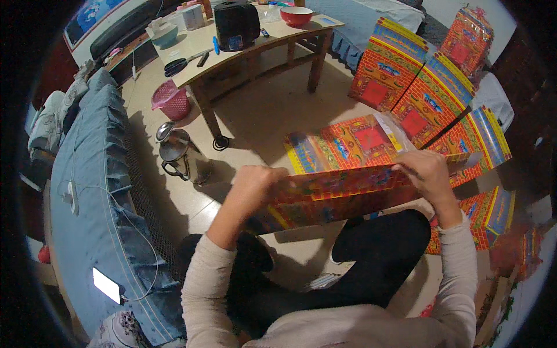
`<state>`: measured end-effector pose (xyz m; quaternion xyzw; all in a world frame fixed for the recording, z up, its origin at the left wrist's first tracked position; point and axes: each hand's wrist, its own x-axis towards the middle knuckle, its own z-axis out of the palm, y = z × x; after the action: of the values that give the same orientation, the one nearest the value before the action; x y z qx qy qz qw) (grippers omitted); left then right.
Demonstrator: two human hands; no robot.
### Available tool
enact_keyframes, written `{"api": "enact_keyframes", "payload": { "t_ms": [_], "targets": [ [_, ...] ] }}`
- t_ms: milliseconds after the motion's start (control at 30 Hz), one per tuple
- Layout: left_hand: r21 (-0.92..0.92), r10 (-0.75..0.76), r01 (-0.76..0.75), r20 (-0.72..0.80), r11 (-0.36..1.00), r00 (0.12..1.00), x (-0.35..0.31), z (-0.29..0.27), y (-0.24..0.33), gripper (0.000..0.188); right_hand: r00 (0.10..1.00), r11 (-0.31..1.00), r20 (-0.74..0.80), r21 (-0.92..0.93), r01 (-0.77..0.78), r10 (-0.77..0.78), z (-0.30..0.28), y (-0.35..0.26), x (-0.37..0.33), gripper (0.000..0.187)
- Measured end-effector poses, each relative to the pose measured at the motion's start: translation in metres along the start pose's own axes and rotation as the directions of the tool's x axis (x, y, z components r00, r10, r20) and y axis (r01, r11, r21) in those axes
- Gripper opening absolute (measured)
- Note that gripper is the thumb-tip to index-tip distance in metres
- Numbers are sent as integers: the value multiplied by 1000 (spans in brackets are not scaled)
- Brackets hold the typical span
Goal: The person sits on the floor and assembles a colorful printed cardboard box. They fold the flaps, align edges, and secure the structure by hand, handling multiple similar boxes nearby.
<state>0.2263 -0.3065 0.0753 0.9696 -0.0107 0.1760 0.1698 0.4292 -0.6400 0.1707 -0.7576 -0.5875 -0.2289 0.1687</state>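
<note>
- Tabletop surface (281,33) at the back: black appliance (237,26) and red bowl (296,17).
- Printed red cardboard (342,188) is held out between left hand (257,184) and right hand (428,171), above the legs (386,249).
- Left fingers (274,174) wrap its left end; right fingers (409,163) seem to pinch the upper right edge, though blur softens the view.
- Similar cartons (387,65) stand at the right.

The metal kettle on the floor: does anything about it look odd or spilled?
Slightly odd: the metal kettle stands directly on the floor, to the left of the person's left hand, and its lid appears to be tipped open. No spill shows around it.
</note>
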Motion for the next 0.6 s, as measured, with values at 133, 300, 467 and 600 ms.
{"api": "enact_keyframes", "payload": {
  "t_ms": [133, 300, 467, 600],
  "targets": [
    [46, 46, -41, -120, 998, 992, 0, 2, 5, 8, 984, 988, 101, -66, -139, 145, -15, 16, -18, 19],
    [223, 107, -66, -177, 973, 978, 11, 1, 30, 10, 989, 999, 139, -7, -44, 44, 20, -2, -24, 22],
    [472, 412, -178, -456, 863, 788, 28, -41, 57, 17, 997, 997, -10, 0, -78, 78, 40, -7, -19, 28],
    [251, 301, -166, -805, 954, 512, 14, -43, 61, 40, 979, 988, -194, -127, -90, 64, -1, 11, -1, 37]
  ]
}}
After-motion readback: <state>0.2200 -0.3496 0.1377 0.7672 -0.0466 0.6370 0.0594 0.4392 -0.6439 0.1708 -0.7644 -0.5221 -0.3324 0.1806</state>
